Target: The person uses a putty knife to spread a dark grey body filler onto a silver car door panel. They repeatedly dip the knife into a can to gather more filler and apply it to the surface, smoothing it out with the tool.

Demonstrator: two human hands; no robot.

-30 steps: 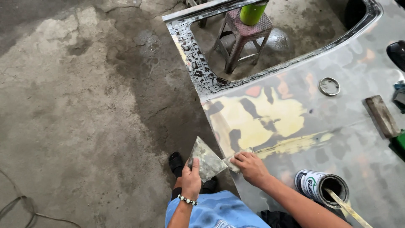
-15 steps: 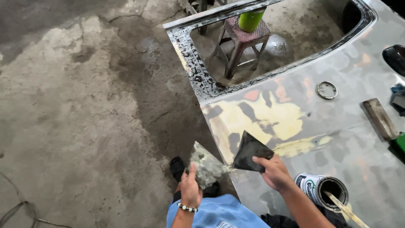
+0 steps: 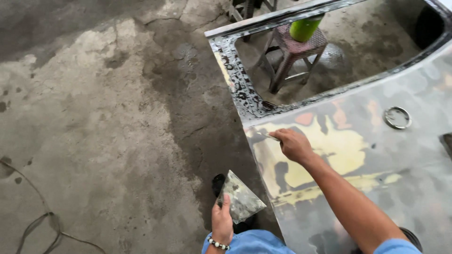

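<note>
Overhead, the only container-like thing in view was a green cylindrical vessel (image 3: 305, 28) standing on a small woven-top stool (image 3: 293, 52) at the far side, seen through the window opening of a car door panel (image 3: 414, 188); its contents could not be made out. A dark round rim showed at the near right edge behind the right arm, too hidden to identify.

Right hand (image 3: 293, 144) was closed around a thin blade-like spreader (image 3: 266, 136), only partly visible past the knuckles, its edge pressed flat to the panel near the left border, just below the window frame. Left hand (image 3: 221, 224) was closed on the near corner of a flat, roughly square mixing board (image 3: 240, 201), thumb on top, held tilted over the floor just left of the panel. A beaded bracelet (image 3: 218, 244) sat on that wrist.

Panel surface: bare grey metal, dull and sanded, with patches of yellow filler (image 3: 341, 150) and a small orange spot. Window frame was black, mottled with pale flecks. A metal ring (image 3: 397, 117) lay on the panel at far right, well apart from the right hand. Board face was crusted with grey dried residue. Floor (image 3: 94, 117) was rough concrete, cracked, with a darker stained band running beside the panel. A thin cable (image 3: 37, 226) lay at near left.
</note>
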